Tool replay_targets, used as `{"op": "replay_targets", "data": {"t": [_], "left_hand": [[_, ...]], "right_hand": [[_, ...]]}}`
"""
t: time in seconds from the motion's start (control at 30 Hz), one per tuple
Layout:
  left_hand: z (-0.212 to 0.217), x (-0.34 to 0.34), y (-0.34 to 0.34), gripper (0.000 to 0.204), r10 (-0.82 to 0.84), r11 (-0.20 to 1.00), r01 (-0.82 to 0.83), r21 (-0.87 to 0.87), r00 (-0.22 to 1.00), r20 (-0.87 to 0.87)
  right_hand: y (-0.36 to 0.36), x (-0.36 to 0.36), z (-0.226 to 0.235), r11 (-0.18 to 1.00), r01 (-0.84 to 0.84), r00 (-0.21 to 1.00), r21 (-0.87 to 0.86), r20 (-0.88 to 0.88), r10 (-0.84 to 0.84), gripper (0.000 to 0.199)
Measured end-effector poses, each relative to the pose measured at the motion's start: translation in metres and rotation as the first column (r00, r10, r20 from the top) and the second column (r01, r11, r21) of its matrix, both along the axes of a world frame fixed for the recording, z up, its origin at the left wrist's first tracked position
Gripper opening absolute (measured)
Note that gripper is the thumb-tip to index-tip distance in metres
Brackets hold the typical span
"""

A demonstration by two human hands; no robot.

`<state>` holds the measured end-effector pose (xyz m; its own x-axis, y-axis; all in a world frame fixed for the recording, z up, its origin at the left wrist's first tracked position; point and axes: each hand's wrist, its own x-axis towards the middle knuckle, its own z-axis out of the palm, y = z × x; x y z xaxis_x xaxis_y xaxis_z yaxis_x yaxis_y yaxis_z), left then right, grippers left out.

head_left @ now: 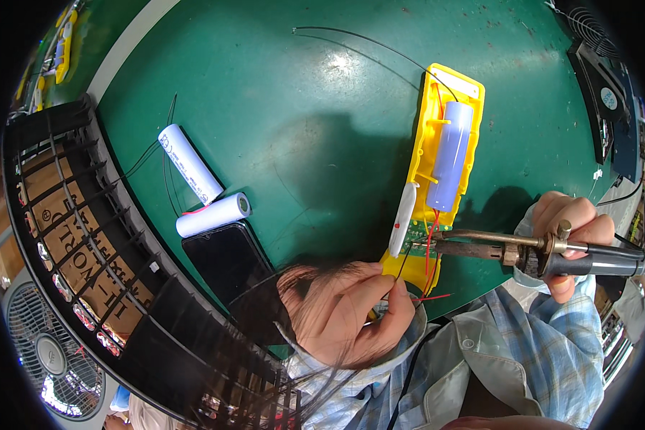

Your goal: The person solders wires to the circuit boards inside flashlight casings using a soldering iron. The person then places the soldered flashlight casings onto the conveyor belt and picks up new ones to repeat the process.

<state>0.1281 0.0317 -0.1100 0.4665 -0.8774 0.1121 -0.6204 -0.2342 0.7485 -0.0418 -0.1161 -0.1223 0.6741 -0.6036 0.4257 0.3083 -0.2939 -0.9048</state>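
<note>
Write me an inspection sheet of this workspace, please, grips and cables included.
Surface: green tabletop, small marks and glare.
Job's things: yellow shell holding a violet-blue cell and green circuit board.
Clutter: two loose cells, phone-like black slab.
Grips: left grip pinches a thin dark wire near the board; right grip holds a soldering iron, tip at the board.
Cables: red wires; long black wire arching from the shell.
Surroundings: black slatted basket, grey fan.

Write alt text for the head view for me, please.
A person's right hand holds a black-handled soldering iron over a green circuit board in an open yellow plastic casing, while the left hand pinches a thin dark wire. Two loose pale-purple cylindrical cells lie left, near a black phone.
</note>
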Motion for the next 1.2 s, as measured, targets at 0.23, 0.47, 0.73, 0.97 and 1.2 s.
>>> {"op": "replay_targets", "data": {"t": [0.23,0.47,0.73,0.97,1.2], "left_hand": [[-0.011,-0.006,-0.006,0.018,-0.010,1.000,0.010,-0.018,1.000,-0.027],[-0.007,0.000,0.002,0.022,-0.010,1.000,0.010,-0.009,1.000,-0.022],[0.007,0.003,0.003,0.016,-0.053,0.998,0.055,0.005,0.982,-0.183],[0.005,0.003,0.001,0.018,-0.049,0.999,0.049,-0.005,0.995,-0.087],[-0.002,-0.004,-0.005,0.015,-0.035,0.999,0.031,-0.041,0.996,-0.079]], "right_hand": [[-0.006,-0.004,-0.001,1.000,0.018,1.000,0.015,0.010,-0.018,0.033],[-0.005,-0.007,0.007,1.000,0.020,1.000,0.005,0.004,-0.020,0.033],[-0.011,-0.012,0.003,0.995,0.070,0.986,0.077,0.146,-0.080,0.036],[-0.009,-0.011,0.009,0.994,0.049,0.994,0.100,0.094,-0.059,0.035],[-0.009,-0.007,0.003,1.000,0.014,0.995,0.022,0.097,-0.016,0.034]]}}
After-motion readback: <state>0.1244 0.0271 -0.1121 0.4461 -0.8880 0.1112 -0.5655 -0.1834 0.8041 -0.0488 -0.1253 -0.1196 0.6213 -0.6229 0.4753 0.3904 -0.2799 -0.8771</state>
